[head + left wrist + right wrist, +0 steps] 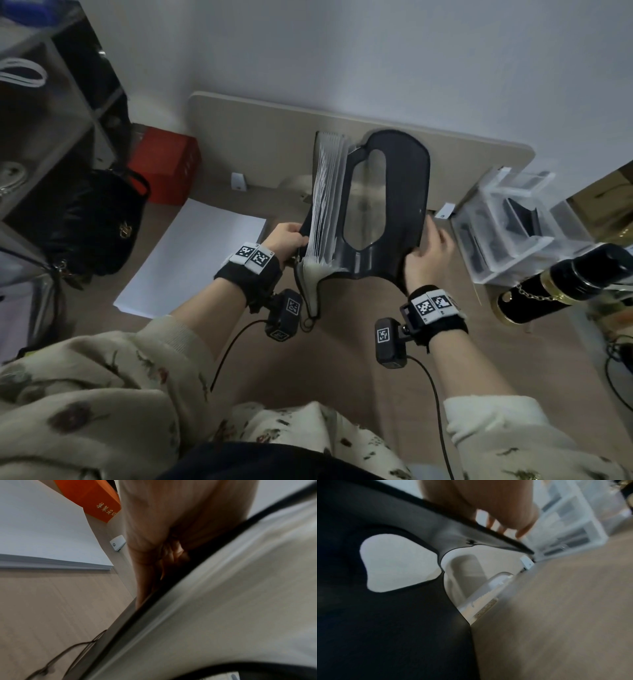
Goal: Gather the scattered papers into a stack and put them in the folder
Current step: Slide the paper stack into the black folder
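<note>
A black expanding folder [407, 192] with white accordion pockets [327, 202] and a cut-out handle is held up above the desk. My left hand [286, 236] grips its left edge beside the pockets. My right hand [428, 246] holds the black flap on the right, thumb on the front, fingers behind it. A squared stack of white papers [191, 257] lies flat on the desk to the left, apart from both hands. The left wrist view shows the paper stack [42, 534] and the folder's grey side [223, 601]. The right wrist view shows the black flap [385, 615].
A red box [168, 168] and a black handbag [92, 222] sit at the left. A clear plastic drawer organiser [510, 222] and a black-and-gold bottle [561, 287] stand at the right. The desk's raised back panel [260, 137] runs behind the folder.
</note>
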{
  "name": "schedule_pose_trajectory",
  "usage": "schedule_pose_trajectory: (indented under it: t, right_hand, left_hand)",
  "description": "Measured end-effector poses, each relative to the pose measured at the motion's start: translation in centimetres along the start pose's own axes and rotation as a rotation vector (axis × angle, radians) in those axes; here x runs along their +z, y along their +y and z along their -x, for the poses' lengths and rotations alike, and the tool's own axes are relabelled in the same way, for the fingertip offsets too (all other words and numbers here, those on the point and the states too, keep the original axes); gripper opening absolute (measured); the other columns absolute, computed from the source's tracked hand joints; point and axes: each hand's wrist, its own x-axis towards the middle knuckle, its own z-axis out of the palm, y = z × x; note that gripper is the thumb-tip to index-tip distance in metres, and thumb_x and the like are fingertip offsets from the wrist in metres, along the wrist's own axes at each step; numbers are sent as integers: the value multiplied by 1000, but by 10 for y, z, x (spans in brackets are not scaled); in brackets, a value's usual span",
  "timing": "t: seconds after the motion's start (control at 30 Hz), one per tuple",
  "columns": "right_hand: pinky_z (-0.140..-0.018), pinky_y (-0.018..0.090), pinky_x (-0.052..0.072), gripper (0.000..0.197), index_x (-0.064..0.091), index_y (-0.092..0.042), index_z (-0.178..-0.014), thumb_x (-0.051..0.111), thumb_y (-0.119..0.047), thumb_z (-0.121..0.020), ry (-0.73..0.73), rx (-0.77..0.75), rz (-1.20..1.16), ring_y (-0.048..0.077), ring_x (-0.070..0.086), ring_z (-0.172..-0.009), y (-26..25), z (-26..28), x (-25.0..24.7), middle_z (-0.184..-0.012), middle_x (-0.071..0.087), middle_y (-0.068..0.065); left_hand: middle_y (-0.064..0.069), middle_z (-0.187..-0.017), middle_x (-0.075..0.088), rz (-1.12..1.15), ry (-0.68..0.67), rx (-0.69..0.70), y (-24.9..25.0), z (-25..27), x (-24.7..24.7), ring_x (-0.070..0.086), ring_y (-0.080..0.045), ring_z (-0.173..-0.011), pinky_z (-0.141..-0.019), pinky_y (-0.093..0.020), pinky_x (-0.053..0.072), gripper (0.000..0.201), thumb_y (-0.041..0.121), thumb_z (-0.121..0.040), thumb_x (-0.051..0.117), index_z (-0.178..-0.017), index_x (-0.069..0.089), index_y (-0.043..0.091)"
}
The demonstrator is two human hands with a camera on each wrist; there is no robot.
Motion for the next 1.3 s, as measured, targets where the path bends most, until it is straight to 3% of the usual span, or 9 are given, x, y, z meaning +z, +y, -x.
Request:
schedule_pose_trajectory:
  t: [0.13,0.3,0.4,0.5,0.63,0.8,0.93,1.1,1.3]
  right_hand:
    - [-97,10,35,70,59,-21,-130,33,17,-77,-48,-151,-64,14,52,-120,-13,4,5,-132,56,-1]
    - [-89,35,50,38,71,-20,-106,40,-21,-86,-233,43,-36,30,60,-106,-27,6,11,-111,69,8]
    - [-95,50,44,58,63,-18,-102,33,-63,-78,-357,111,-141,37,56,-110,-39,5,14,-112,64,13]
    - [-111,51,29,81,24,-22,-149,32,-73,-86,-526,143,-56,33,35,-136,-48,2,13,-151,35,10]
    - [-116,41,22,73,19,-27,-151,35,-64,-91,-606,91,62,28,28,-141,-49,-7,18,-155,29,4]
    - [-117,36,18,61,22,-8,-150,37,-38,-99,-620,152,204,28,22,-144,-46,-9,27,-156,23,12]
    - [-105,38,32,48,40,0,-137,39,-25,-96,-606,193,251,34,41,-130,-48,-8,30,-143,42,20]
    - [-110,42,27,95,18,-4,-149,43,-68,-84,-628,271,80,32,30,-140,-59,5,33,-153,27,17]
    - [-114,44,25,135,-9,-7,-150,59,-82,-62,-721,356,43,33,25,-142,-77,15,35,-157,18,16]
  left_hand:
    - [-27,-93,63,4,-3,15,0,0,0,59,-35,-83,-87,-64,45,42,3,-55,57,-95,66,-6]
    - [-11,-63,64,-97,-13,10,4,7,1,59,-20,-58,-53,-32,53,18,-9,-77,53,-78,65,4]
    - [3,-51,58,-152,-15,35,5,11,5,51,-10,-40,-34,-15,37,17,-7,-86,53,-92,64,4]
    - [-13,-109,64,-136,-65,120,4,6,6,67,-27,-74,-54,-28,54,70,-5,-86,57,-146,31,21]
    - [-1,-125,62,-236,-174,185,-2,-9,7,64,-42,-103,-78,-63,52,97,-10,-77,58,-141,24,56]
    - [1,-121,58,-415,-133,109,10,6,4,69,-34,-78,-47,-28,51,94,-6,-77,37,-141,16,59]
    - [-1,-125,60,-525,-159,133,12,4,8,67,-20,-80,-53,-30,55,88,-1,-77,36,-144,20,53]
    - [-3,-138,50,-566,-224,151,15,5,6,63,-28,-101,-54,-19,48,86,-10,-79,35,-148,22,40]
    - [-6,-144,46,-631,-257,174,13,0,5,59,-27,-114,-74,-38,57,91,-12,-74,31,-149,19,37]
